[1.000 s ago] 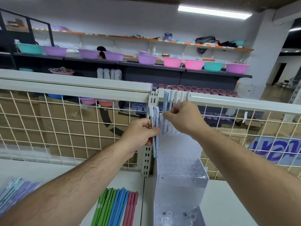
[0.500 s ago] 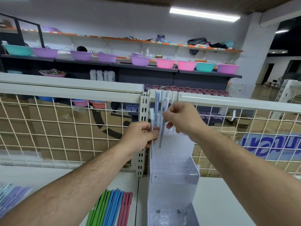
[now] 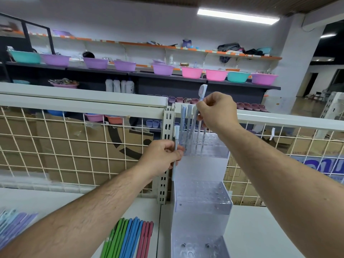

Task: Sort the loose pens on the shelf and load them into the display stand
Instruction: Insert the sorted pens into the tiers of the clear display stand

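Nearby, coloured pens lie beside stand.

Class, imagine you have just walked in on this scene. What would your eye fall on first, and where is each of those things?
First, the two hands raised at the centre: the right hand holds a pale blue pen above the top tier of the clear stepped display stand, while the left hand pinches another pen upright beside it. Next, the bright green, blue and pink pens lying together on the shelf at the bottom. Behind, pastel basins line a dark shelf.
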The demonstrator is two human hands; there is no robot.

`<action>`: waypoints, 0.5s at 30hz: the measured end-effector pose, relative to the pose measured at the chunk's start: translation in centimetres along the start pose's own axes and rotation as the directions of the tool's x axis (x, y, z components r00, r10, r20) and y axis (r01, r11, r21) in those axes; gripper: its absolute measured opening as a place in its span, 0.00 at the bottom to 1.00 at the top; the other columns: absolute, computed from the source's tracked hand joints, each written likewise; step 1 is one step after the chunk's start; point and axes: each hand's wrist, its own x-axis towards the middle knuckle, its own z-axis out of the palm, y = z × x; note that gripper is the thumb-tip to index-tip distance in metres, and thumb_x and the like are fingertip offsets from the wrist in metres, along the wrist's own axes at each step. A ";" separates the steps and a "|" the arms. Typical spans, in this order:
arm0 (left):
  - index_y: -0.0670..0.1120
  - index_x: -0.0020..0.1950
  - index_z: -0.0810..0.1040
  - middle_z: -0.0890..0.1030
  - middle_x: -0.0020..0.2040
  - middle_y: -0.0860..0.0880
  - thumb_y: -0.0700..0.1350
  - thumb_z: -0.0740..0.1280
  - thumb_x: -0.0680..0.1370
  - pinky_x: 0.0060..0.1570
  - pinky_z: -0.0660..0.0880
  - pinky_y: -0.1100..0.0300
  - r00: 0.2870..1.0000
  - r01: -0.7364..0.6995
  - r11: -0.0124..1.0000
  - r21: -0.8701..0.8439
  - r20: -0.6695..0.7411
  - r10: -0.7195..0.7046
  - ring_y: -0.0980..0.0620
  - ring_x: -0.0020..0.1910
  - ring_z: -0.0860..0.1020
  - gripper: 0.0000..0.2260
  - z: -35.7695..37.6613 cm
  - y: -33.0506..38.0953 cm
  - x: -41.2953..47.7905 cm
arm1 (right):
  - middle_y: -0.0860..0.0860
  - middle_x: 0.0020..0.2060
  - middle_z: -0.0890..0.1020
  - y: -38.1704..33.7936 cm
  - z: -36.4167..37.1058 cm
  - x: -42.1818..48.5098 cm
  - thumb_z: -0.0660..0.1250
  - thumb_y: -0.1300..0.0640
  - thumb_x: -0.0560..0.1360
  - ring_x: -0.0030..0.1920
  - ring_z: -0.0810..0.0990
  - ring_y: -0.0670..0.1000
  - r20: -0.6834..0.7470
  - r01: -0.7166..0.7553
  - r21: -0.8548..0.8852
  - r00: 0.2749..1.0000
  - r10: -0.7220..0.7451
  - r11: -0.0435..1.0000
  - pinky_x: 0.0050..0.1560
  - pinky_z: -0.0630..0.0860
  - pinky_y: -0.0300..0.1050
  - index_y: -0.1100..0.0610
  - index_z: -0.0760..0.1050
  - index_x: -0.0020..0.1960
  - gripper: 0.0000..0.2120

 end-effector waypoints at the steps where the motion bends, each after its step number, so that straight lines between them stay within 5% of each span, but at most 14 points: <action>1: 0.48 0.49 0.83 0.84 0.43 0.47 0.40 0.69 0.79 0.40 0.78 0.62 1.000 0.000 1.000 0.002 0.000 0.000 0.53 0.40 0.82 0.05 0.0 0.0 0.0 | 0.49 0.32 0.83 0.0 0.1 0.1 0.67 0.57 0.79 0.35 0.85 0.49 -0.002 0.009 -0.016 1.000 -0.009 1.000 0.38 0.85 0.55 0.55 0.78 0.43 0.06; 6: 0.49 0.49 0.83 0.84 0.43 0.47 0.40 0.69 0.79 0.40 0.78 0.62 1.000 -0.005 1.000 0.005 0.008 0.005 0.53 0.41 0.82 0.05 -0.1 0.1 0.1 | 0.50 0.35 0.83 0.4 1.1 0.0 0.68 0.56 0.79 0.37 0.85 0.49 0.054 0.042 -0.097 0.998 -0.037 0.994 0.43 0.85 0.55 0.56 0.78 0.44 0.06; 15: 0.45 0.49 0.83 0.84 0.41 0.47 0.40 0.69 0.79 0.42 0.80 0.58 1.000 -0.018 1.000 -0.008 0.000 0.018 0.53 0.39 0.82 0.03 -0.2 -0.1 0.3 | 0.52 0.34 0.85 1.9 1.8 -0.7 0.69 0.58 0.78 0.33 0.85 0.49 0.204 0.035 -0.261 0.979 0.019 0.965 0.37 0.84 0.47 0.57 0.78 0.42 0.07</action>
